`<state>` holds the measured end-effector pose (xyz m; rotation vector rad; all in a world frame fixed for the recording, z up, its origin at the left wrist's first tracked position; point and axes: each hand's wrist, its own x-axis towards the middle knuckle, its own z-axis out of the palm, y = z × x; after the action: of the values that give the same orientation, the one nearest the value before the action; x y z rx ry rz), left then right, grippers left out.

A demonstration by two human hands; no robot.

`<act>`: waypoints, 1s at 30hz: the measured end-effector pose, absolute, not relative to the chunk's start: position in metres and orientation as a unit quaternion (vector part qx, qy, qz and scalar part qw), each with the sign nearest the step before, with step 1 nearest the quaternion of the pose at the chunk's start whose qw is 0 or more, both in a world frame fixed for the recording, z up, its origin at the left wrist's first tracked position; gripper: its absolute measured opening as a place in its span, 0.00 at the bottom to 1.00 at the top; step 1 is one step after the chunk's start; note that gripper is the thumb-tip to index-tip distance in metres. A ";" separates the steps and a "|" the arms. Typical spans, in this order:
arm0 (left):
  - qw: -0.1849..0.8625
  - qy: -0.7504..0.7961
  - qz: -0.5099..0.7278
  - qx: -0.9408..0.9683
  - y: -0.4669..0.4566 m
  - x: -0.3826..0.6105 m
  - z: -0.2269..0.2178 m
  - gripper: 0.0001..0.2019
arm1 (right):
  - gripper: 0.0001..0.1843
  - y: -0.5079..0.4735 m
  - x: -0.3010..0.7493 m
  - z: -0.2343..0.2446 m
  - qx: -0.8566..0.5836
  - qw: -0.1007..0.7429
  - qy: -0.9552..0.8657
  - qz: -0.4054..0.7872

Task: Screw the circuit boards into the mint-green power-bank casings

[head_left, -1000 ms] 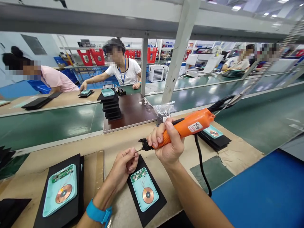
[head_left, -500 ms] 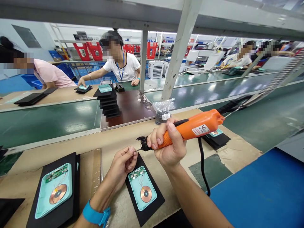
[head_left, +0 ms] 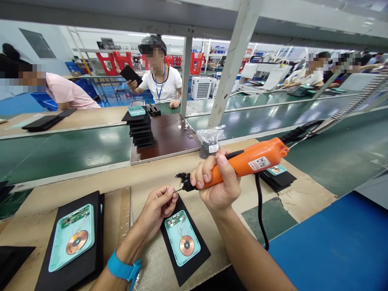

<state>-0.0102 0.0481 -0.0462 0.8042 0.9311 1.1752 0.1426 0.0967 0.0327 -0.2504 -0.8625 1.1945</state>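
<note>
My right hand grips an orange electric screwdriver, its thin bit reaching left to the fingertips of my left hand. Those fingers pinch a small part too tiny to name. A dark clump of tiny bits sits just above the bit. Below my left hand, a teal housing with a copper coil and green circuit board lies on a black mat. Another such housing lies further left on a second black mat.
The screwdriver's black cable drops to the bench. A bag of dark parts stands by a brown board holding stacked black mats. Green conveyor belts run beyond the bench, with co-workers across them. A blue surface lies right.
My hands stay together, with the bit at my left fingertips. The view has shifted slightly. The co-worker across the belt has lifted a black mat into the air.
</note>
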 end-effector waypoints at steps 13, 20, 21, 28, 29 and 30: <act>0.643 0.420 0.475 0.429 0.047 -0.013 -0.047 0.26 | 0.12 0.098 0.147 0.034 -0.097 0.712 -0.406 0.564; 0.455 0.549 0.423 0.558 0.048 -0.027 -0.044 0.21 | 0.14 0.096 0.153 0.033 -0.110 0.652 -0.475 0.580; 0.432 0.573 0.375 0.586 0.048 -0.029 -0.045 0.17 | 0.14 0.095 0.153 0.030 -0.110 0.627 -0.489 0.597; 0.342 0.604 0.231 0.682 0.042 -0.025 -0.056 0.06 | 0.19 0.086 0.141 0.002 -0.146 0.521 -0.532 0.651; 0.341 0.603 0.236 0.682 0.042 -0.023 -0.056 0.07 | 0.19 0.085 0.139 0.000 -0.154 0.518 -0.535 0.650; 0.343 0.602 0.238 0.681 0.043 -0.022 -0.056 0.07 | 0.19 0.084 0.139 -0.001 -0.159 0.516 -0.537 0.648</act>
<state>-0.0216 0.0427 -0.0561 1.7691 1.5636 0.6179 0.1387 0.0837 -0.0012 -0.3825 -1.2903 1.5567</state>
